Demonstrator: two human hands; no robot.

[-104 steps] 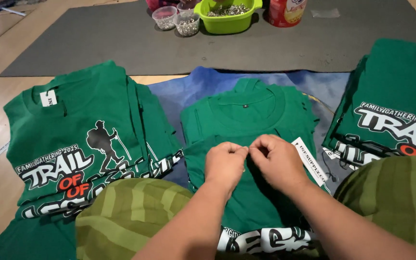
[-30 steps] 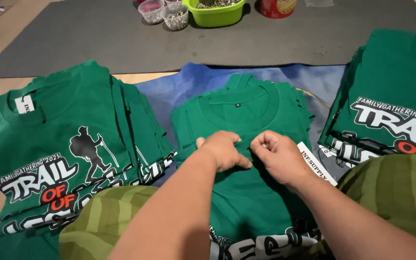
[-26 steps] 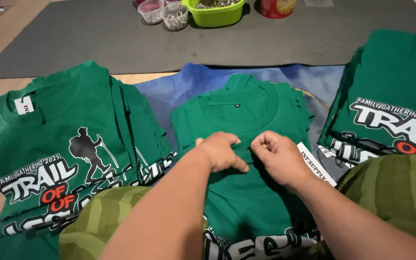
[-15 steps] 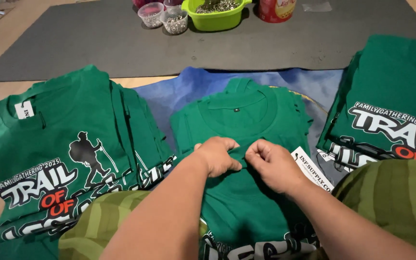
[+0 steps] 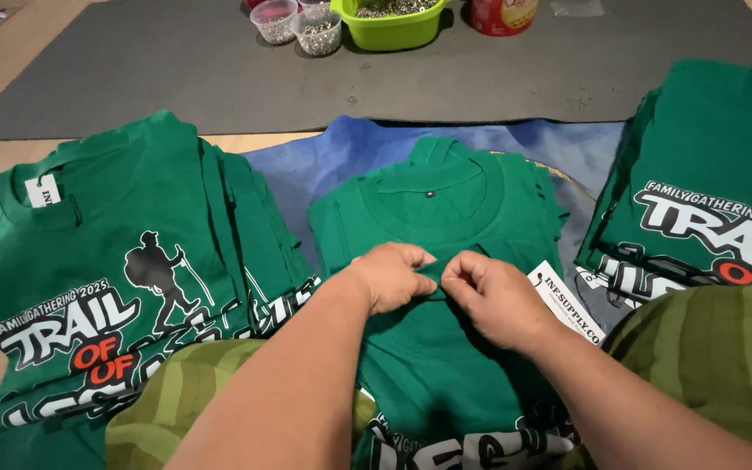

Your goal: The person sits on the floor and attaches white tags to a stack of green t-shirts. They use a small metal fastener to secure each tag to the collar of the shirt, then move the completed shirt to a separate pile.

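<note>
Drawn a little closer together since half a second ago: left hand (image 5: 391,277) and right hand (image 5: 496,296), fingertips now almost touching over the chest of the middle green T-shirt (image 5: 446,365). Both closed narrow, each pinching a small fold of the shirt's fabric between thumb and fingers; hard to tell whether anything else sits inside the pinch, since the knuckles cover it. Shirt lying flat, collar away from the person, on a blue cloth (image 5: 324,161), with a white paper tag (image 5: 565,302) just beside the right wrist. Flanked by a stack of printed green shirts (image 5: 106,270) on the left and another green stack (image 5: 711,191) on the right. Farther off, on a grey mat (image 5: 176,70): a lime-green tub (image 5: 386,26), two small clear cups (image 5: 298,22) of small pieces, and a red can (image 5: 503,14). Olive striped knees (image 5: 707,348) at the bottom edge.
</note>
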